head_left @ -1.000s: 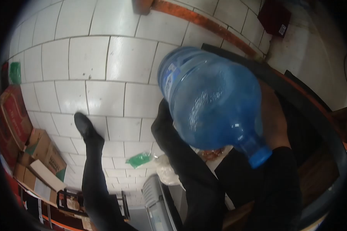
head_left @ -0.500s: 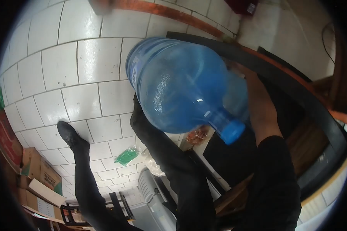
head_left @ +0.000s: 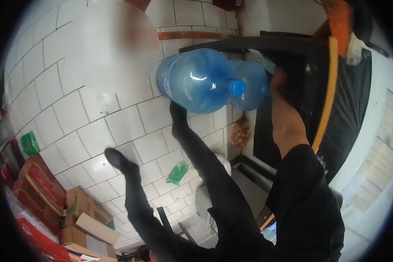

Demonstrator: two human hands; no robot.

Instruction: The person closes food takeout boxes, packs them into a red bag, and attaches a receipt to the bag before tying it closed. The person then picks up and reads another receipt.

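Observation:
A large blue water jug [head_left: 196,81] with a blue cap stands on the tiled floor in front of my feet. Close behind its neck, to the right, is a second blue jug [head_left: 251,87], partly covered by the first. My right hand [head_left: 279,82] reaches in from the lower right, beside the second jug's right edge. Blur and the angle hide its fingers, so I cannot make out whether they grip or only touch the jug. A pale translucent piece [head_left: 262,59] shows just above that hand. My left hand is outside the view.
A black-framed structure with a yellow edge [head_left: 327,91] stands right of the jugs. Cardboard boxes [head_left: 89,209] line the lower left. Green packets [head_left: 177,173] lie on the white tiles [head_left: 118,126]. An orange-brown bag [head_left: 241,132] sits below the second jug. A large pale blur covers the top left.
The view has shifted and turned. The first jug looks smaller and more upright, its cap facing me. More of the second jug shows, and my right hand remains beside it.

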